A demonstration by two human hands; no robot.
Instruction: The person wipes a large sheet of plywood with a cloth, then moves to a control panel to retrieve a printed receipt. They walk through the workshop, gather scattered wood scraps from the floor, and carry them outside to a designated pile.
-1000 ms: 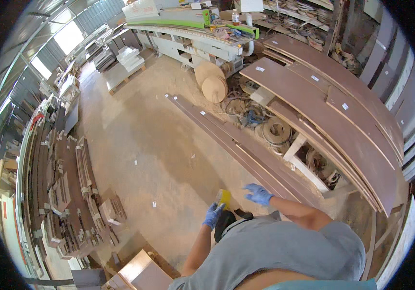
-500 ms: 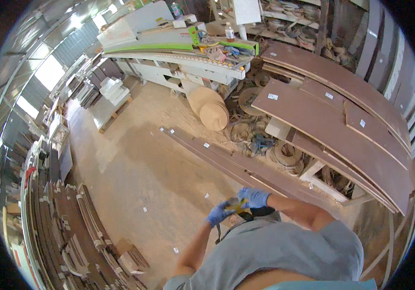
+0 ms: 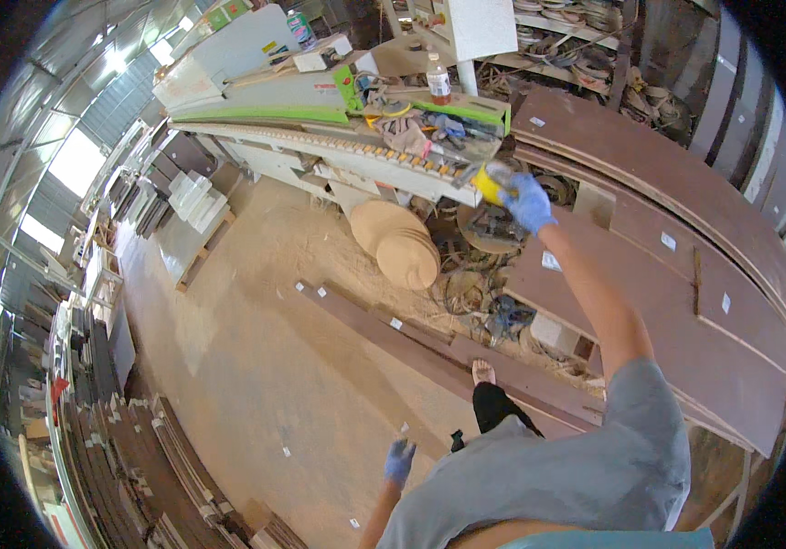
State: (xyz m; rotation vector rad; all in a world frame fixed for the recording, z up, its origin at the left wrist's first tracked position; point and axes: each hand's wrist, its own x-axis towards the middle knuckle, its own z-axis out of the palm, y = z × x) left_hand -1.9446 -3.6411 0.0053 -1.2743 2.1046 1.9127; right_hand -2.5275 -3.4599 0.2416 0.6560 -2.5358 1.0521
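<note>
My right hand (image 3: 528, 203), in a blue glove, reaches forward at the end of an outstretched arm. It is closed around a compact yellow and grey tool (image 3: 487, 184), held over the near end of the long machine bed (image 3: 338, 151). Blur hides the tool's exact kind. My left hand (image 3: 399, 461), also gloved in blue, hangs low over the dusty floor beside my body, its fingers loosely extended and holding nothing I can see. On the machine near the right hand lie gloves and rags (image 3: 406, 135), and a bottle of brown liquid (image 3: 438, 80) stands upright.
Brown boards (image 3: 630, 302) are stacked at the right. Long brown strips (image 3: 384, 339) lie on the floor ahead of my foot (image 3: 483, 371). Round discs (image 3: 402, 256) lean by the machine. More boards (image 3: 128, 457) stand at the left; a pallet (image 3: 193, 252) sits beyond.
My hands have parted. The right one has carried the yellow tool forward and up to the machine's end, while the left has dropped toward my side. My foot now shows over the floor strips.
</note>
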